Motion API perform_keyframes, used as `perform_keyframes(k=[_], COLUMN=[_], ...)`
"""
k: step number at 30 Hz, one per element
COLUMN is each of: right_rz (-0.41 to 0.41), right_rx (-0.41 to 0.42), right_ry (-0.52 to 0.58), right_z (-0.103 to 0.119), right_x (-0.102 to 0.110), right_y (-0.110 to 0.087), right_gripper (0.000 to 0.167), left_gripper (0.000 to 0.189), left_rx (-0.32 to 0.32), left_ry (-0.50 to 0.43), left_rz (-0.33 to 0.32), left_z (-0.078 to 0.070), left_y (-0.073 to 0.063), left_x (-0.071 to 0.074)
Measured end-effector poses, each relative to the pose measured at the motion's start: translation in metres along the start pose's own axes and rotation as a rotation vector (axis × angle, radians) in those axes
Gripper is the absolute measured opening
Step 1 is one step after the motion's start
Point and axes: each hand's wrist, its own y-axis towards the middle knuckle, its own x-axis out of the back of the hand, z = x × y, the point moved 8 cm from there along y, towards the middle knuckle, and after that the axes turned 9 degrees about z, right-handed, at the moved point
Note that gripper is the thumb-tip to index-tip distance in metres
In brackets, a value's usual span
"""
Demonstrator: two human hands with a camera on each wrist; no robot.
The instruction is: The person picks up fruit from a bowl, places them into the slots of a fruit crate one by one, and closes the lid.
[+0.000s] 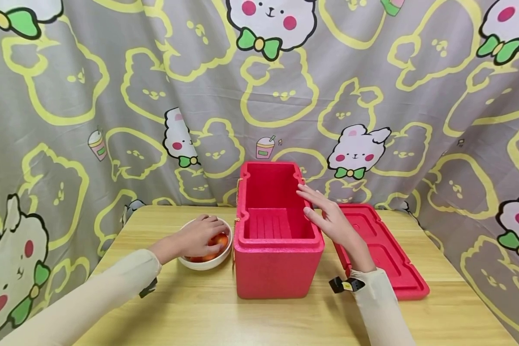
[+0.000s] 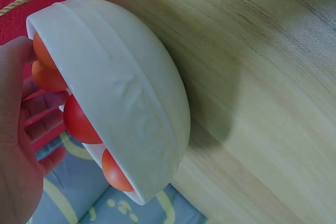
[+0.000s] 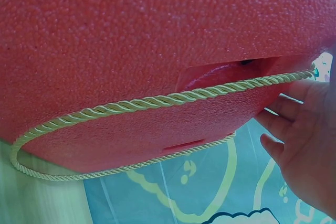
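Left hand (image 1: 198, 236) is down over the white bowl (image 2: 131, 87), fingers bent around the round fruits (image 1: 219, 240); can't tell if it's gripping any. Left wrist view: at least 3 fruits at the rim, orange to red, sitting in the bowl. Bowl is upright on the bench (image 1: 190, 312), just left of the red box (image 1: 278, 274).

Right hand (image 1: 332, 220) is open, holding nothing, fingers straight at the box's right rim; contact unclear. Box stands upright, open at the top, grooves visible on its inside floor. Gold rope (image 3: 173, 98) loops along its right side, slot in the wall behind it; more rope on the left side.

Red lid (image 1: 391, 266) lies on the bench to the right of the box, recessed panels facing up, partly behind the right forearm.

Cream sleeves on both arms, black device (image 1: 346, 285) at the right wrist. Gray curtain (image 1: 207, 96) behind, yellow outlines and white cartoon animals with green bows.
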Motion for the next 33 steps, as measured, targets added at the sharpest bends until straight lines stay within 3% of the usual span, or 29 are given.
perform_keyframes(k=[7,14,26,33], right_rz=[0.000,-0.003,-0.001,-0.001], right_rx=[0.001,0.001,-0.004,-0.003], right_ry=[-0.005,-0.014,-0.014,-0.012], right_z=[0.000,0.001,0.001,0.001], right_x=[0.000,0.001,0.001,0.001], right_y=[0.000,0.000,-0.001,-0.001], right_gripper=[0.057,0.057,0.057,0.057], left_gripper=[0.034,0.034,0.034,0.036], left_rx=[-0.011,0.005,0.032,0.077], left_ry=[0.004,0.007,0.010,0.024], left_rz=[-0.062,-0.078,-0.136,-0.138], left_z=[0.004,0.011,0.022,0.031], left_y=[-0.001,-0.003,-0.003,-0.001], left_x=[0.003,0.006,0.027,0.039])
